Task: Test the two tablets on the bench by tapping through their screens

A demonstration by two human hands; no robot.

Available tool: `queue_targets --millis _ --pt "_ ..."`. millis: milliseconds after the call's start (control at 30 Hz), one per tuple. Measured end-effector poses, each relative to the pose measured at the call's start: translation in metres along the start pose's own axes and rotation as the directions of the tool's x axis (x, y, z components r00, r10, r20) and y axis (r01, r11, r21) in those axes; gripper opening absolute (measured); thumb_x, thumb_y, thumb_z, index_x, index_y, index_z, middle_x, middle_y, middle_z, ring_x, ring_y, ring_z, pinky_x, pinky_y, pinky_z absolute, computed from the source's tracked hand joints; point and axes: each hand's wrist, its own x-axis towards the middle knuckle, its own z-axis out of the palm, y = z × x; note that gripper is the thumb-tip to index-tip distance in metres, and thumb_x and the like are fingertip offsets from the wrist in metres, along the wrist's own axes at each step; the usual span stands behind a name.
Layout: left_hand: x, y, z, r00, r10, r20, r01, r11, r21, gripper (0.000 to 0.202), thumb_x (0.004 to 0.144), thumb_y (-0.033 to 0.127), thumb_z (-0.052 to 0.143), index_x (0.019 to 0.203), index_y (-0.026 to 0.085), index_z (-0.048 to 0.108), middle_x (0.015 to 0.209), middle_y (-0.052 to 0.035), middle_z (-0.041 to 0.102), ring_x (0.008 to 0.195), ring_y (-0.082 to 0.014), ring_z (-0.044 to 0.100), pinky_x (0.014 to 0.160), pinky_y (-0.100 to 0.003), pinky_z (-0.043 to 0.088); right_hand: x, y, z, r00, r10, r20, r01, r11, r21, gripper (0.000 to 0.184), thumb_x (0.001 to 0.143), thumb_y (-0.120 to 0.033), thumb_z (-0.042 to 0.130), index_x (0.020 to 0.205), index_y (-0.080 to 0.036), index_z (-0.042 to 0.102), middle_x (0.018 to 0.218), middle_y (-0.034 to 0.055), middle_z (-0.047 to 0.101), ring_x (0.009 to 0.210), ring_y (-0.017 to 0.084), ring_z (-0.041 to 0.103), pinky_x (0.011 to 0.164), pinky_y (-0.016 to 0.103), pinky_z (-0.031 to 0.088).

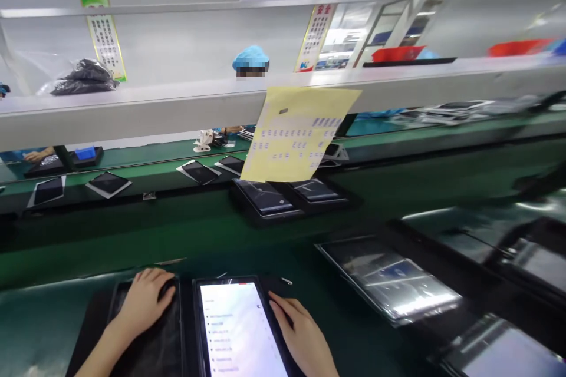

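A tablet [239,330] with a lit white screen showing a list lies in front of me on a black tray [188,330]. My right hand [303,336] rests flat along the tablet's right edge, fingers together. My left hand [144,300] lies palm down on a dark-screened tablet [154,347] in the tray's left slot, just left of the lit one. Neither hand grips anything.
More tablets in film lie to the right [389,283] and on a tray farther back [265,197]. A yellow label sheet [296,132] hangs from the white shelf [177,103]. Several tablets sit on the green conveyor [108,184]. A person in a blue cap [250,58] works opposite.
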Motion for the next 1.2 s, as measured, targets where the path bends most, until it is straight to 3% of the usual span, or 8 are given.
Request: queue_targets --millis 67,167,500,867,933,1033,1100,1200 --pt "0.002 0.022 0.006 0.997 -0.006 0.071 0.0 0.997 0.083 0.033 0.088 0.032 0.049 0.115 0.02 0.064 0.112 -0.006 0.066 0.108 -0.0255 0.056 0.097 -0.042 0.04 0.0 0.001 0.002 1.0 -0.025 0.002 0.025 1.0 -0.018 0.063 0.089 -0.065 0.03 0.107 -0.022 0.072 0.102 0.0096 0.061 0.092 0.028 0.059 0.062 0.034 0.054" --pt "0.005 0.037 0.011 0.993 -0.067 0.094 0.046 0.977 0.206 0.036 0.087 0.03 0.051 0.115 0.013 0.064 0.112 -0.0119 0.065 0.108 -0.0293 0.056 0.098 -0.047 0.038 -0.002 0.002 0.003 0.998 -0.061 0.003 0.061 0.998 -0.028 0.065 0.091 -0.067 0.027 0.108 -0.024 0.072 0.101 0.0093 0.06 0.093 0.028 0.058 0.064 0.034 0.054" --pt "0.013 0.052 0.018 0.988 -0.153 -0.009 0.143 0.901 0.409 0.029 0.079 0.023 0.048 0.099 0.012 0.066 0.101 -0.0138 0.064 0.101 -0.0311 0.058 0.097 -0.05 0.033 -0.006 -0.005 0.008 0.99 -0.135 -0.039 0.132 0.989 -0.058 0.078 0.093 -0.075 0.015 0.117 -0.022 0.068 0.098 0.0108 0.06 0.086 0.029 0.055 0.075 0.045 0.051" --pt "0.019 0.057 0.023 0.99 -0.138 -0.022 0.136 0.914 0.382 0.027 0.076 0.018 0.048 0.093 0.009 0.066 0.099 -0.0176 0.064 0.099 -0.0346 0.059 0.097 -0.057 0.033 -0.005 -0.005 0.008 0.992 -0.123 -0.009 0.123 0.991 -0.046 0.077 0.093 -0.074 0.016 0.121 -0.021 0.064 0.102 0.0115 0.058 0.089 0.03 0.054 0.082 0.052 0.048" --pt "0.017 0.048 0.016 0.993 -0.122 -0.001 0.116 0.942 0.314 0.031 0.08 0.025 0.05 0.102 0.011 0.065 0.104 -0.0158 0.065 0.103 -0.0338 0.059 0.1 -0.058 0.033 -0.008 -0.003 0.005 0.994 -0.112 0.019 0.113 0.993 -0.031 0.076 0.093 -0.074 0.018 0.124 -0.021 0.063 0.106 0.0111 0.058 0.092 0.03 0.054 0.086 0.053 0.047" --pt "-0.002 0.015 -0.006 0.993 -0.117 -0.014 0.118 0.977 0.176 0.056 0.084 0.049 0.048 0.128 0.015 0.052 0.127 -0.0119 0.058 0.12 -0.0298 0.052 0.105 -0.05 0.039 -0.02 0.002 -0.003 0.994 -0.092 0.066 0.093 0.996 -0.003 0.073 0.093 -0.072 0.022 0.129 -0.02 0.058 0.116 0.0103 0.057 0.106 0.031 0.051 0.095 0.052 0.045" --pt "-0.031 -0.016 -0.019 0.983 -0.165 -0.076 0.172 0.98 0.097 0.07 0.086 0.061 0.037 0.135 0.011 0.043 0.138 -0.0132 0.049 0.13 -0.0278 0.043 0.109 -0.046 0.037 -0.035 0.005 -0.01 0.99 -0.058 0.126 0.054 0.998 0.033 0.071 0.092 -0.071 0.026 0.136 -0.02 0.05 0.128 0.0095 0.051 0.119 0.03 0.044 0.102 0.051 0.041" --pt "-0.094 -0.053 -0.019 0.926 -0.336 -0.172 0.338 0.941 -0.017 0.079 0.087 0.065 0.023 0.139 0.006 0.034 0.144 -0.0187 0.042 0.135 -0.0321 0.036 0.111 -0.055 0.033 -0.062 0.005 -0.018 0.966 -0.005 0.259 -0.014 0.997 0.074 0.073 0.092 -0.069 0.029 0.145 -0.02 0.035 0.143 0.0086 0.036 0.133 0.029 0.03 0.109 0.05 0.034"
